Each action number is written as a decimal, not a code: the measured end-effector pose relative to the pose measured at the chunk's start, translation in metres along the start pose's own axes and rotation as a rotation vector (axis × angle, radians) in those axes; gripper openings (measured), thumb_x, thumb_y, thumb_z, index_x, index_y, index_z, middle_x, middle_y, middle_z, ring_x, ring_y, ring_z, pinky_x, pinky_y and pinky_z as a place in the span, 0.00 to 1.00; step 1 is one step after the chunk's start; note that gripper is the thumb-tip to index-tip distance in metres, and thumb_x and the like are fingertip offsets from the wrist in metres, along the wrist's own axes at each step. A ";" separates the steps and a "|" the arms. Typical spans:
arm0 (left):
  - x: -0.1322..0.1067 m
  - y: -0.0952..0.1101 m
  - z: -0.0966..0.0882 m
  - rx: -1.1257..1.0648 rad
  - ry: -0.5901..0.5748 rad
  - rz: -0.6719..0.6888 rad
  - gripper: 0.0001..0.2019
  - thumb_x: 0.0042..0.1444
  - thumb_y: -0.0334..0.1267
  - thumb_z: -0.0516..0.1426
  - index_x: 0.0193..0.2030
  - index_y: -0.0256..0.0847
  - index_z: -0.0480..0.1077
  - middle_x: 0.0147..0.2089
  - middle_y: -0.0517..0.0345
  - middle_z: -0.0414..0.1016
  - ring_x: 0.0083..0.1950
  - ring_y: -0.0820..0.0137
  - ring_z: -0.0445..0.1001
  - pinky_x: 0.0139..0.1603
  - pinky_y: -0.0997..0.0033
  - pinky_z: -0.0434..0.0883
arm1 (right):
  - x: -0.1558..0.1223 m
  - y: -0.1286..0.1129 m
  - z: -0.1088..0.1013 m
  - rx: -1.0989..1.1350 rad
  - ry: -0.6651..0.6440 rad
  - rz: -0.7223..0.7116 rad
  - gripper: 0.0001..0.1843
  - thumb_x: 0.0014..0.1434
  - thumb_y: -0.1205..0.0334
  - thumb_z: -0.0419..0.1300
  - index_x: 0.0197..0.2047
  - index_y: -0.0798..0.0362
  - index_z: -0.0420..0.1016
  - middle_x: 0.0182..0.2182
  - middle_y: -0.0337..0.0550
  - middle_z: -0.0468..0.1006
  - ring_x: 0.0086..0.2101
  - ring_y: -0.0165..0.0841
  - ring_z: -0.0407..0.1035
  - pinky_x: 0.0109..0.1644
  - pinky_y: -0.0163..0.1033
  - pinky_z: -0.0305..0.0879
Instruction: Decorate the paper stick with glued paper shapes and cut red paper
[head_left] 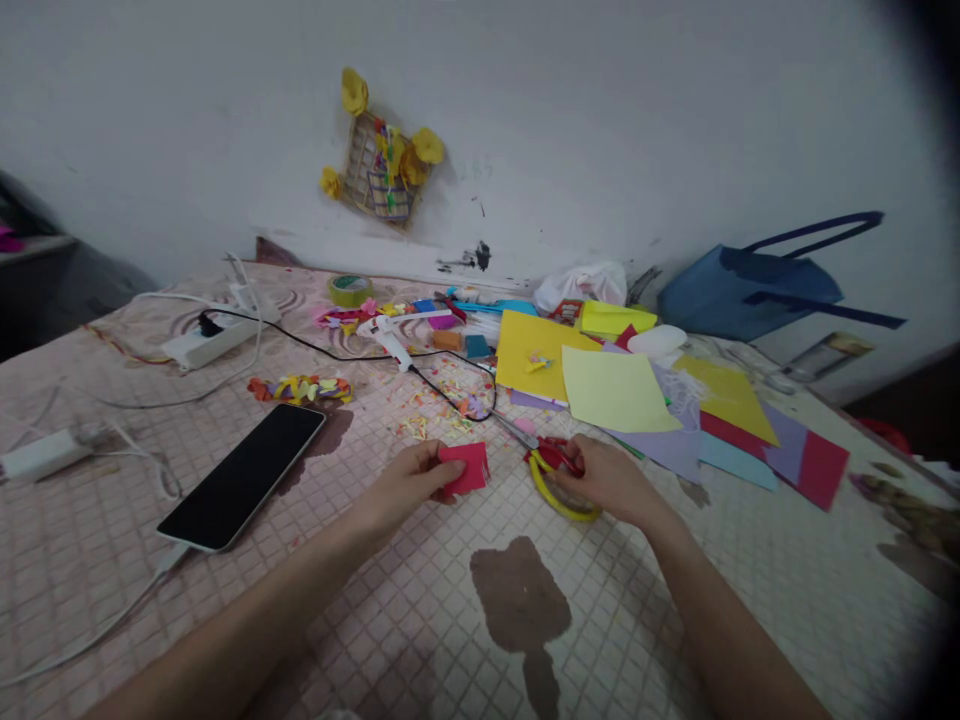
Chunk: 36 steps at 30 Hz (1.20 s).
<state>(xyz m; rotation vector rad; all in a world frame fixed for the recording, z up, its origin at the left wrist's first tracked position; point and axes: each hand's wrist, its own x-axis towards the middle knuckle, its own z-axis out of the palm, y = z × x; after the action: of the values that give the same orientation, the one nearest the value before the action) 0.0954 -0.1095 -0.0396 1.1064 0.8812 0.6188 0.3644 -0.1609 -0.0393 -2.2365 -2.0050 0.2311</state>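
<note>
A small red-pink piece of paper (pixel 469 469) is pinched between the thumb and fingers of my left hand (pixel 417 474). Its right edge is cut into a thin fringe. My right hand (pixel 607 478) grips a pair of scissors (pixel 552 456) by the red handles, with the blades pointing up and left, apart from the paper. Just under the scissors lies a yellow-rimmed ring (pixel 576 512), perhaps a tape roll, partly covered by my hand. Beyond both hands, tiny paper scraps (pixel 450 385) are scattered on the checked tablecloth (pixel 405 610).
A phone (pixel 244 475) on a cable lies left. A white glue gun (pixel 388 343) with a black cord sits behind the scraps. Coloured paper sheets (pixel 619 385) spread to the right, near a blue bag (pixel 750 290). A power strip (pixel 214 338) stands back left.
</note>
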 end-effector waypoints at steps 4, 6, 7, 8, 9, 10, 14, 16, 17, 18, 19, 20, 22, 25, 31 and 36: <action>0.000 0.000 -0.001 -0.003 -0.005 0.007 0.13 0.46 0.44 0.62 0.30 0.36 0.69 0.31 0.58 0.73 0.31 0.75 0.69 0.31 0.75 0.67 | 0.001 0.001 -0.001 0.005 0.002 0.012 0.17 0.50 0.45 0.57 0.27 0.51 0.65 0.24 0.41 0.73 0.25 0.33 0.66 0.26 0.35 0.50; -0.001 0.001 -0.001 -0.006 -0.006 0.008 0.13 0.45 0.45 0.62 0.30 0.36 0.69 0.31 0.58 0.72 0.30 0.75 0.69 0.31 0.75 0.67 | 0.001 0.003 -0.003 0.059 -0.014 0.020 0.16 0.49 0.46 0.58 0.28 0.51 0.65 0.23 0.40 0.73 0.25 0.33 0.65 0.26 0.35 0.51; -0.001 0.001 -0.001 -0.006 -0.004 0.010 0.13 0.45 0.45 0.62 0.30 0.36 0.69 0.30 0.58 0.72 0.30 0.75 0.68 0.31 0.75 0.67 | 0.000 0.005 -0.005 0.104 -0.020 0.022 0.17 0.49 0.46 0.58 0.28 0.51 0.65 0.23 0.39 0.73 0.24 0.32 0.65 0.26 0.35 0.52; -0.001 0.002 0.000 -0.004 -0.001 0.012 0.13 0.45 0.45 0.62 0.30 0.36 0.68 0.30 0.58 0.72 0.30 0.75 0.68 0.31 0.74 0.67 | 0.000 0.007 -0.007 0.160 -0.024 0.022 0.17 0.49 0.45 0.58 0.28 0.51 0.64 0.23 0.39 0.72 0.24 0.32 0.65 0.26 0.35 0.52; -0.001 0.002 0.000 0.000 0.003 0.014 0.13 0.45 0.45 0.62 0.29 0.36 0.68 0.30 0.59 0.72 0.29 0.75 0.68 0.31 0.74 0.66 | 0.000 0.010 -0.009 0.226 -0.025 0.019 0.17 0.50 0.45 0.58 0.28 0.51 0.63 0.23 0.38 0.72 0.24 0.31 0.64 0.26 0.34 0.53; -0.001 0.002 0.000 0.004 0.009 0.017 0.13 0.45 0.44 0.62 0.29 0.37 0.68 0.29 0.59 0.72 0.29 0.75 0.68 0.31 0.74 0.66 | -0.001 0.012 -0.010 0.301 -0.027 0.012 0.17 0.51 0.45 0.57 0.29 0.51 0.63 0.23 0.38 0.71 0.24 0.31 0.64 0.26 0.34 0.55; -0.002 0.002 0.000 0.008 0.020 0.025 0.12 0.45 0.44 0.62 0.30 0.37 0.69 0.29 0.59 0.72 0.29 0.75 0.68 0.31 0.74 0.66 | 0.000 0.020 -0.012 0.624 -0.056 -0.013 0.16 0.53 0.46 0.56 0.33 0.52 0.65 0.27 0.40 0.73 0.28 0.33 0.68 0.28 0.35 0.61; -0.002 0.002 0.000 0.014 0.022 0.023 0.12 0.45 0.44 0.62 0.30 0.37 0.69 0.29 0.59 0.72 0.30 0.74 0.69 0.31 0.74 0.66 | 0.001 0.019 -0.010 0.732 -0.047 0.008 0.15 0.52 0.49 0.59 0.35 0.52 0.67 0.29 0.42 0.75 0.30 0.34 0.69 0.30 0.37 0.63; -0.002 0.002 0.000 0.018 0.025 0.020 0.12 0.45 0.43 0.62 0.30 0.37 0.69 0.29 0.59 0.72 0.30 0.74 0.69 0.31 0.75 0.66 | 0.002 0.017 -0.010 0.763 -0.035 0.019 0.15 0.50 0.50 0.61 0.35 0.52 0.68 0.30 0.42 0.75 0.31 0.35 0.69 0.31 0.37 0.64; -0.002 0.003 -0.001 0.021 0.029 0.019 0.12 0.46 0.43 0.62 0.29 0.37 0.69 0.29 0.59 0.72 0.30 0.75 0.69 0.31 0.75 0.66 | 0.003 0.014 -0.010 0.785 -0.022 0.028 0.16 0.48 0.51 0.63 0.35 0.52 0.69 0.31 0.42 0.75 0.31 0.35 0.69 0.32 0.38 0.64; -0.002 0.003 -0.001 0.021 0.032 0.020 0.11 0.46 0.43 0.61 0.29 0.37 0.68 0.29 0.59 0.72 0.30 0.75 0.69 0.31 0.75 0.67 | 0.003 0.010 -0.011 0.809 -0.014 0.036 0.16 0.46 0.52 0.64 0.35 0.53 0.69 0.31 0.42 0.75 0.30 0.34 0.69 0.31 0.38 0.64; -0.002 0.003 -0.001 0.018 0.035 0.024 0.11 0.46 0.43 0.61 0.29 0.36 0.68 0.29 0.59 0.72 0.31 0.74 0.69 0.31 0.74 0.67 | 0.002 0.004 -0.012 0.842 -0.013 0.046 0.17 0.44 0.53 0.65 0.34 0.53 0.69 0.30 0.41 0.75 0.29 0.33 0.68 0.30 0.37 0.64; -0.002 0.004 -0.001 0.003 0.042 0.036 0.11 0.46 0.43 0.61 0.29 0.37 0.68 0.30 0.59 0.72 0.31 0.74 0.69 0.32 0.74 0.67 | -0.002 -0.010 -0.014 0.939 -0.029 0.068 0.16 0.44 0.53 0.66 0.32 0.53 0.68 0.25 0.38 0.72 0.23 0.29 0.64 0.24 0.34 0.60; -0.003 0.005 0.000 -0.023 0.042 0.052 0.11 0.46 0.43 0.61 0.30 0.37 0.68 0.30 0.58 0.72 0.32 0.73 0.70 0.32 0.73 0.67 | -0.012 -0.036 -0.013 1.122 -0.075 0.067 0.16 0.47 0.52 0.64 0.29 0.53 0.64 0.19 0.33 0.66 0.18 0.25 0.58 0.19 0.31 0.53; -0.009 0.009 0.007 -0.003 0.003 0.041 0.12 0.45 0.44 0.62 0.29 0.37 0.68 0.28 0.60 0.70 0.29 0.75 0.68 0.30 0.75 0.65 | -0.025 -0.074 0.011 1.438 -0.076 0.028 0.16 0.46 0.53 0.66 0.33 0.51 0.64 0.22 0.33 0.69 0.19 0.26 0.60 0.21 0.33 0.57; -0.011 0.007 0.010 -0.006 -0.042 0.030 0.12 0.46 0.44 0.62 0.28 0.36 0.67 0.25 0.62 0.69 0.26 0.77 0.65 0.28 0.75 0.63 | -0.030 -0.085 0.014 1.471 0.031 0.047 0.16 0.47 0.54 0.66 0.33 0.51 0.64 0.21 0.32 0.67 0.20 0.25 0.59 0.22 0.32 0.56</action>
<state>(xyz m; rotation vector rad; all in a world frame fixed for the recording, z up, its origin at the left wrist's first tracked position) 0.0980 -0.1203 -0.0279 1.1250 0.8268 0.6207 0.2753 -0.1816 -0.0349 -1.2318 -1.0026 1.1665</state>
